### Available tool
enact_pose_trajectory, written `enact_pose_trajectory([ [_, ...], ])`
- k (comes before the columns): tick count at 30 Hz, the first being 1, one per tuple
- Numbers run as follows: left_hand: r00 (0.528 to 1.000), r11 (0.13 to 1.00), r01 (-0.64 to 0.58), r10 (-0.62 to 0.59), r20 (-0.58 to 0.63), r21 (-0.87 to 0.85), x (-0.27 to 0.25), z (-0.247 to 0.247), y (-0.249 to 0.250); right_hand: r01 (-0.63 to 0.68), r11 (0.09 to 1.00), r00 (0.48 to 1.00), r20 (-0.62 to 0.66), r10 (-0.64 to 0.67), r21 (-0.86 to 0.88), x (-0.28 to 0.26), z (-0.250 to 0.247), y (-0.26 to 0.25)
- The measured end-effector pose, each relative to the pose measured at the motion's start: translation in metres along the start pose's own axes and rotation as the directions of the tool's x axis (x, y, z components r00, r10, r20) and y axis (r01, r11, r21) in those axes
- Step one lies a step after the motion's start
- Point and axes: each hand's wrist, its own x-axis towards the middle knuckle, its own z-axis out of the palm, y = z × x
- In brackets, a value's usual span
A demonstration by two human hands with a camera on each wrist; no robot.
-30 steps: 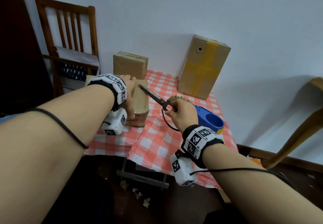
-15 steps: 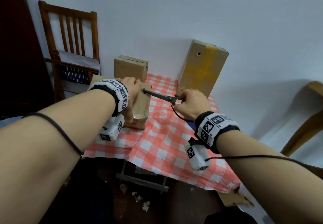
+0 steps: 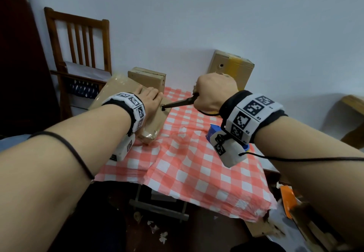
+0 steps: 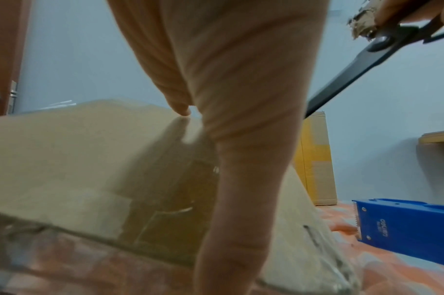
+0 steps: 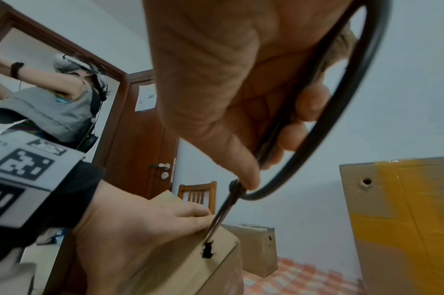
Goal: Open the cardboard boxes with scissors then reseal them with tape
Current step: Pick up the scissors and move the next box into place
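Okay, my left hand [image 3: 149,100] presses flat on the near cardboard box [image 3: 155,120] on the tabletop's left; right hand [image 3: 213,94] fingers curled round scissors [image 3: 179,103], tip piercing its top.

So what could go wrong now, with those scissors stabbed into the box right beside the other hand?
The scissors are gripped in the right hand like a dagger, tip punched into the flat box. The left hand lies flat on that box with its fingers right beside the hole, so a slip could cut them. The box also overhangs the table edge on the left; a hard push might tip or slide it.
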Motion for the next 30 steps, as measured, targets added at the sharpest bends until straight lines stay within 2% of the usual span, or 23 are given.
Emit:
enact_pose_trajectory([
  [7,0.995,0.991,-0.101,0.099,0.017,0.092,0.001,-0.011,0.006,0.044,0.996,0.998,0.042,-0.041,-0.078,0.001,0.003,-0.002],
  [12,0.991,0.982,-0.13,0.124,0.05,0.137,0.007,-0.015,0.019,0.149,0.972,0.985,0.114,-0.129,-0.183,0.002,0.001,-0.005],
  [16,0.984,0.977,-0.169,0.16,0.08,0.133,0.014,-0.008,0.028,0.151,0.964,0.974,0.198,-0.108,-0.22,0.009,-0.002,-0.001],
  [19,0.976,0.963,-0.212,0.201,0.077,0.166,0.016,-0.004,0.025,0.077,0.99,0.966,0.253,-0.045,-0.12,0.013,-0.003,0.012],
  [23,0.958,0.946,-0.274,0.252,0.14,0.171,0.006,-0.014,0.016,-0.045,0.989,0.944,0.33,-0.005,0.143,0.014,0.011,0.039],
  [26,0.961,0.962,-0.242,0.22,0.17,0.125,0.0,-0.017,0.011,-0.12,0.931,0.941,0.338,-0.004,0.345,0.01,0.029,0.052],
  [30,0.978,0.99,-0.144,0.141,0.156,0.007,-0.003,-0.015,0.003,-0.24,0.807,0.929,0.37,0.028,0.54,0.001,0.057,0.059],
])
